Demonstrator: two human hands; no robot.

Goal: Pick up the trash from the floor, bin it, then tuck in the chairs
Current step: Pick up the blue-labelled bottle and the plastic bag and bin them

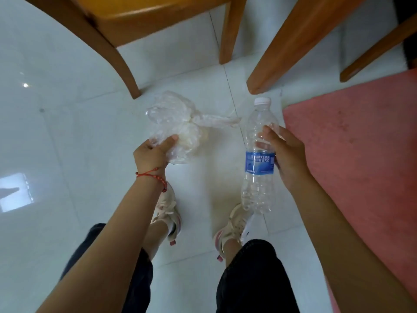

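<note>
One tiled floor (67, 132) fills the view, with one pink rug (361, 143) at your right. One chair (135, 19) stands ahead; four wooden legs show, though you cannot tell whether all are its own. Your two hands each hold one piece of trash above the floor: your right hand (287, 159) grips one clear bottle (259, 154) with a blue label, your left hand (153, 152) pinches one crumpled bag (176, 118). Two shoes (167, 213) stand below.

clear plastic bottle (257, 177), glossy floor (67, 132), wooden chair (126, 21).
</note>
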